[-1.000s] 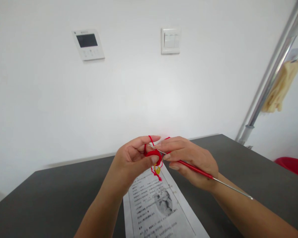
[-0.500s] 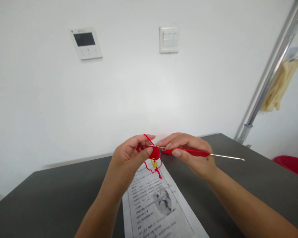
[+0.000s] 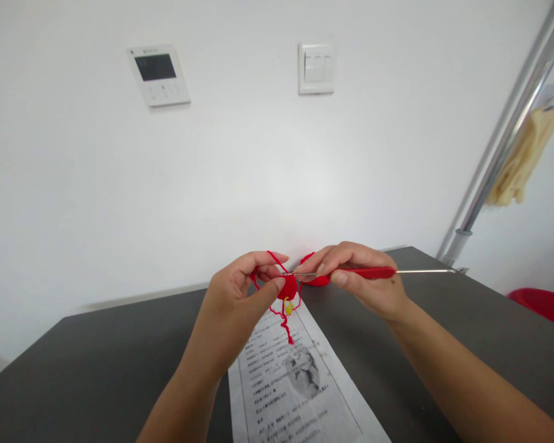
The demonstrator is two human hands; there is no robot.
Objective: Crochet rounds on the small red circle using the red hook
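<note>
My left hand [image 3: 240, 289] pinches a small red crochet piece [image 3: 287, 287] between thumb and fingers, with red yarn [image 3: 271, 259] looped over the index finger. A yellow stitch marker [image 3: 288, 306] and a red yarn tail hang below the piece. My right hand [image 3: 360, 280] grips a crochet hook with a red handle [image 3: 367, 272], lying level, its metal tip at the piece and its metal tail end pointing right. A red ball of yarn [image 3: 317, 280] shows partly behind my right fingers. Both hands are raised above the dark table [image 3: 96, 369].
A printed paper sheet [image 3: 295, 387] lies on the table under my hands. A metal pole [image 3: 503, 141] rises at the right with a beige cloth [image 3: 519, 160] hanging on it. A red object [image 3: 542, 307] sits at the far right. A wall panel [image 3: 159, 74] and a light switch [image 3: 317, 67] are on the white wall.
My right hand has turned the hook from slanting down to the right up to level, and both hands have risen slightly. The left hand keeps its pinch on the red piece.
</note>
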